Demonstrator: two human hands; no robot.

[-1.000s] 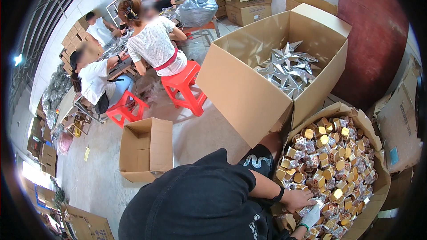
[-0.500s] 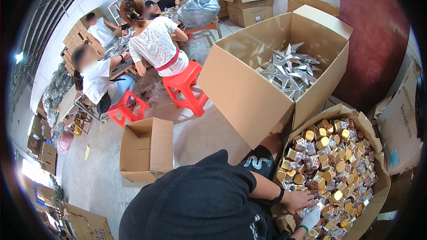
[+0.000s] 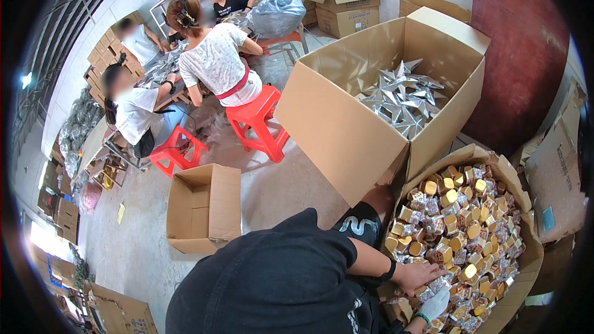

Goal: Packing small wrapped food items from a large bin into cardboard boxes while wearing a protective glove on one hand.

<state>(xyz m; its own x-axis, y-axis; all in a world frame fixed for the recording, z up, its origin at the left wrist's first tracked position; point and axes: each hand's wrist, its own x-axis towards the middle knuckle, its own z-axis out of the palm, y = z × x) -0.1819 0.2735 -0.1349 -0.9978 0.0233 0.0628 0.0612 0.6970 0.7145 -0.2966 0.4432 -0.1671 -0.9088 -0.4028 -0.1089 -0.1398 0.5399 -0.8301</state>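
Left grip [image 3: 416, 277], a bare hand with a black wristband [image 3: 391, 270], was laid back-up over the wrapped pieces [image 3: 473, 230], fingers stretched out and touching them, but I honestly couldn't tell if it had hold of one. Right grip [image 3: 435, 304], in a pale glove with a green band [image 3: 423, 318] at the wrist, was just beside it, right down among the pieces too. Couldn't tell whether that one was closed on anything either.

Pieces were all heaped in an open carton [image 3: 531, 261] with a wavy rim, both hands working near its lower left edge. Most had a gold end and a shiny clear wrap, and they were piled every which way, right out to the upper edge.

Just past that upper edge stood a big box [image 3: 337, 130] with silver stars [image 3: 405, 96] piled toward its far right corner. Off to the left, a small box [image 3: 224, 204] sat open on the floor [image 3: 136, 241], well apart from the carton.

Further back, a few co-workers were around a table strewn with silvery bits [image 3: 158, 67], one in a white top [image 3: 213, 65] on a red stool [image 3: 257, 120]. Near them was a puffy clear bag [image 3: 277, 13].
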